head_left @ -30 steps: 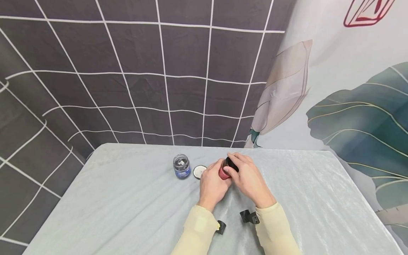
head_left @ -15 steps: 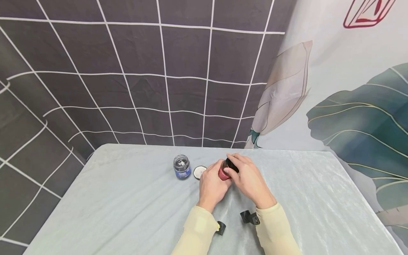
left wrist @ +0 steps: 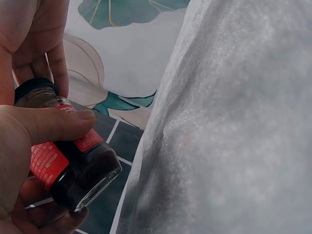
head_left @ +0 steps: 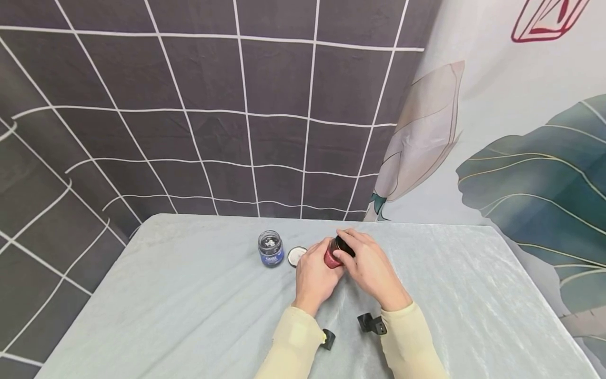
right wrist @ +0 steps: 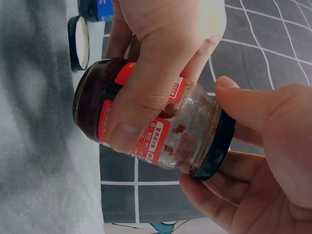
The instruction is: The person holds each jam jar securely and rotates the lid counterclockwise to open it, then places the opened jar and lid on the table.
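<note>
Red-labelled glass jar (head_left: 332,256), held tilted above the pale grey tablecloth (head_left: 189,305) and clear of it, with its black lid (head_left: 344,246) pointing away from the person. Left hand (head_left: 315,273): fingers and thumb curled round the jar's body; in the right wrist view the thumb (right wrist: 146,97) lies across the red label, and dark paste fills the lower part of the glass. Right hand (head_left: 368,266): fingers and thumb clamped round the black lid at the jar's upper end, thumb on one side of the rim and fingers on the other. In the left wrist view the jar (left wrist: 68,156) shows bottom-first, with the left thumb (left wrist: 53,124) pressed over its label and the fingers of the right hand (left wrist: 34,44) behind the lid.

Blue-labelled jar (head_left: 270,248): upright and uncapped on the cloth, to the left of the held jar and apart from it. Loose lid (head_left: 296,256): lying with its white inside up, between the blue-labelled jar and the left hand, just beside the hand.

Both forearms wear cream sleeves (head_left: 293,342), each with a black camera mount (head_left: 371,323) near the wrist. A dark grid-patterned cloth and a leaf-printed cloth hang behind the table.
</note>
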`<state>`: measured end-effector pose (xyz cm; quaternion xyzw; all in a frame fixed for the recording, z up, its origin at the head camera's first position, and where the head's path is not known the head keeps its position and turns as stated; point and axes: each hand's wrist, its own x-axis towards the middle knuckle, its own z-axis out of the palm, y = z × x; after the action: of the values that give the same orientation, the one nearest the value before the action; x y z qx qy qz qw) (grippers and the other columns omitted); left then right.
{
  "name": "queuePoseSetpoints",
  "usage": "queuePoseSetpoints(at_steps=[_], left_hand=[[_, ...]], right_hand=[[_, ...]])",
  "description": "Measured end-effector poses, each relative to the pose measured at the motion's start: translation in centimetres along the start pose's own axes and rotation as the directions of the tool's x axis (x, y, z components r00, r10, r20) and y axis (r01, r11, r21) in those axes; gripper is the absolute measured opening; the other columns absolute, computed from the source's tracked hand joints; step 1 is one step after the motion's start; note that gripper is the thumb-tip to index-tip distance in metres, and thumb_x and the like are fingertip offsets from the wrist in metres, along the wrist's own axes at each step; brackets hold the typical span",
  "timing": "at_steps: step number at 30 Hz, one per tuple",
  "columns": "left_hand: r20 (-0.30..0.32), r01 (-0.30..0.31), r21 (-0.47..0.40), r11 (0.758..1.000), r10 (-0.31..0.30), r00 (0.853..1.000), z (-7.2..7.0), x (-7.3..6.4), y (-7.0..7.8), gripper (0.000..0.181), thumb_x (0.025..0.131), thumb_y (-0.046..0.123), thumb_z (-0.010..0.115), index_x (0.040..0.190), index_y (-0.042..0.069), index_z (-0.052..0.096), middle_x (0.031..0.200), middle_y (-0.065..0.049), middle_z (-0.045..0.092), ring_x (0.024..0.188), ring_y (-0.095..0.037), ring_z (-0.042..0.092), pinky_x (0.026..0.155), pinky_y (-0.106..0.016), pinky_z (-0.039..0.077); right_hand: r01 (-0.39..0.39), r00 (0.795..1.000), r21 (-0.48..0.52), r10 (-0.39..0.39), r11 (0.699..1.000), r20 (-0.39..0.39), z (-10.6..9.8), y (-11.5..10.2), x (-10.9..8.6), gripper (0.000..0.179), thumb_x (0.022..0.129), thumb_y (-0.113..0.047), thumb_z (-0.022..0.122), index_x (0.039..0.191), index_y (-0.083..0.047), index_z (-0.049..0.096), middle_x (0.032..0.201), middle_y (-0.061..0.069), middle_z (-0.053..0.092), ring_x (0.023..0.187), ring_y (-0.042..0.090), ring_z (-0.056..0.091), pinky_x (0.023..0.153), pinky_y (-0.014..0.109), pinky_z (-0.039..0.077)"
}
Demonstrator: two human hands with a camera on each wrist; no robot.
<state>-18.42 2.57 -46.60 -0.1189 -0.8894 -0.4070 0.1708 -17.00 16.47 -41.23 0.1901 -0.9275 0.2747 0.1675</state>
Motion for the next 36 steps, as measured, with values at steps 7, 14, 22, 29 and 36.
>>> queuePoseSetpoints(at_steps=[7,14,22,29,36], left_hand=[[0.000,0.004,0.009,1.000,-0.004,1.000,0.07,-0.01,-0.13,0.055,0.075,0.029,0.085,0.124,0.012,0.069,0.112,-0.001,0.073,0.103,-0.019,0.069,0.085,-0.038,0.054],[0.007,0.023,0.007,1.000,-0.023,1.000,0.05,-0.02,-0.17,0.058,0.075,0.029,0.084,0.128,0.010,0.068,0.117,-0.003,0.072,0.107,-0.021,0.068,0.089,-0.038,0.054],[0.006,0.022,0.000,1.000,-0.022,1.000,0.01,-0.02,-0.16,0.057,0.075,0.029,0.085,0.127,0.011,0.069,0.117,-0.003,0.072,0.107,-0.020,0.068,0.088,-0.038,0.054],[0.005,0.021,-0.007,1.000,-0.021,1.000,-0.01,-0.04,-0.17,0.057,0.075,0.028,0.085,0.127,0.011,0.069,0.117,-0.003,0.072,0.108,-0.020,0.068,0.088,-0.039,0.054],[0.001,0.020,-0.010,1.000,-0.020,1.000,0.00,-0.02,-0.17,0.058,0.075,0.028,0.085,0.127,0.010,0.069,0.117,-0.004,0.072,0.108,-0.021,0.068,0.089,-0.039,0.054]], right_hand=[[0.008,1.000,0.003,-0.008,1.000,0.001,-0.07,-0.05,0.03,0.045,0.093,-0.018,0.073,0.131,0.004,0.063,0.130,0.019,0.063,0.122,0.036,0.058,0.102,0.051,0.046],[0.008,1.000,0.015,-0.008,1.000,0.003,-0.04,-0.07,-0.01,0.044,0.093,-0.016,0.073,0.131,0.004,0.063,0.131,0.019,0.063,0.124,0.036,0.057,0.104,0.050,0.045],[-0.001,1.000,0.028,0.001,1.000,0.006,-0.04,-0.05,-0.05,0.044,0.093,-0.015,0.073,0.132,0.003,0.062,0.134,0.021,0.061,0.126,0.037,0.056,0.104,0.051,0.045],[-0.004,1.000,0.030,0.004,1.000,0.012,-0.06,-0.10,-0.08,0.045,0.093,-0.015,0.072,0.133,0.003,0.062,0.136,0.022,0.059,0.127,0.038,0.055,0.105,0.051,0.044],[-0.003,1.000,0.024,0.003,1.000,0.009,-0.02,-0.07,-0.15,0.044,0.093,-0.014,0.072,0.133,0.003,0.062,0.136,0.023,0.059,0.128,0.039,0.054,0.105,0.052,0.044]])
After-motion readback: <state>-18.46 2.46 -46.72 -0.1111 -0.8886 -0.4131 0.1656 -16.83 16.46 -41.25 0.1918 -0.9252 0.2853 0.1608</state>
